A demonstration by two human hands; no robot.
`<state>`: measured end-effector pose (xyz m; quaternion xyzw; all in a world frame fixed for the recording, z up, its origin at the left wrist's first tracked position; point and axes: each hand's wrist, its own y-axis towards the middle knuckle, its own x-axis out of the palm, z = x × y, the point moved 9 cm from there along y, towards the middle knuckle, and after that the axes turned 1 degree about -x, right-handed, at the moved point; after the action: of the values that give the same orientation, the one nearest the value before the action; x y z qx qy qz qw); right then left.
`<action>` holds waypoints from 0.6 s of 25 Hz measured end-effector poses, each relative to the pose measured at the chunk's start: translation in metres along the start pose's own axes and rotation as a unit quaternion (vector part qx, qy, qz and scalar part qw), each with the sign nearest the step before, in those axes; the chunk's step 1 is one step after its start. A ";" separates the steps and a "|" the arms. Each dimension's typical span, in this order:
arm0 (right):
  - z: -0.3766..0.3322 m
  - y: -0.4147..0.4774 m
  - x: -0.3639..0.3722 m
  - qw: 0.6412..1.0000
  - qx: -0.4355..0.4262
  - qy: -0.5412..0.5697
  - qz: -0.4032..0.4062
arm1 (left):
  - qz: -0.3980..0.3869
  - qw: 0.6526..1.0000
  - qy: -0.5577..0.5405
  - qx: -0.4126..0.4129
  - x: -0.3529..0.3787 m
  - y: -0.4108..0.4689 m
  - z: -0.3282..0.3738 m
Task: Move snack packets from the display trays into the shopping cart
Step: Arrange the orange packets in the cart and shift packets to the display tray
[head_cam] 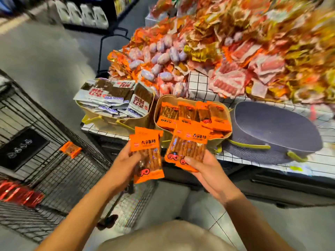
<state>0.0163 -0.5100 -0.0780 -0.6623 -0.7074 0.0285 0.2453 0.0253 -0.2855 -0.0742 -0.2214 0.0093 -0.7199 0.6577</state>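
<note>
Our left hand (125, 166) and right hand (205, 172) each grip orange packets (188, 144), fingers curled round them, just before their beige tray (157, 115), a grey tray (272, 127) beside, the cart (76, 171) at left holding one loose packet (71, 149).

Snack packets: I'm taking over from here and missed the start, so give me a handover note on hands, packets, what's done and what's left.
Left hand grips a stack of orange packets; right hand grips a second orange stack.
Done: one orange packet and some red packets lie in the cart.
Left: put both stacks in the cart. More orange packets sit in the beige tray, and white-and-brown packets in the neighbouring tray.
</note>
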 end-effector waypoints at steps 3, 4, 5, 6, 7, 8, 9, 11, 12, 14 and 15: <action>-0.053 0.016 -0.005 0.999 -0.050 -0.007 -0.008 | -0.025 0.999 -0.006 0.036 0.030 0.025 0.038; -0.069 0.022 -0.008 0.998 -0.064 -0.010 -0.008 | -0.033 0.998 -0.001 0.050 0.040 0.035 0.050; -0.084 0.028 -0.012 0.997 -0.075 -0.016 -0.005 | -0.038 0.997 0.010 0.064 0.049 0.045 0.062; -0.097 0.034 -0.018 0.996 -0.082 -0.028 0.001 | -0.043 0.996 0.024 0.076 0.056 0.055 0.072; -0.109 0.041 -0.024 0.995 -0.089 -0.047 0.009 | -0.049 0.995 0.036 0.083 0.064 0.065 0.081; -0.119 0.050 -0.033 0.992 -0.096 -0.074 0.021 | -0.050 0.994 0.052 0.081 0.068 0.079 0.085; -0.129 0.058 -0.042 0.987 -0.105 -0.114 0.039 | -0.047 0.994 0.071 0.074 0.073 0.091 0.089; -0.145 0.074 -0.058 0.962 -0.121 -0.228 0.091 | -0.020 0.991 0.118 0.067 0.080 0.117 0.092; -0.151 0.082 -0.063 0.944 -0.125 -0.284 0.115 | 0.000 0.987 0.143 0.072 0.083 0.129 0.093; -0.156 0.094 -0.065 0.915 -0.131 -0.357 0.134 | 0.045 0.974 0.212 0.072 0.084 0.150 0.091; -0.155 0.099 -0.066 0.903 -0.129 -0.386 0.137 | 0.067 0.960 0.263 0.065 0.084 0.157 0.088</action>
<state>0.1678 -0.6051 0.0011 -0.7158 -0.6462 0.2238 -0.1411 0.1994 -0.3615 -0.0168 0.0198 0.1497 -0.7059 0.6921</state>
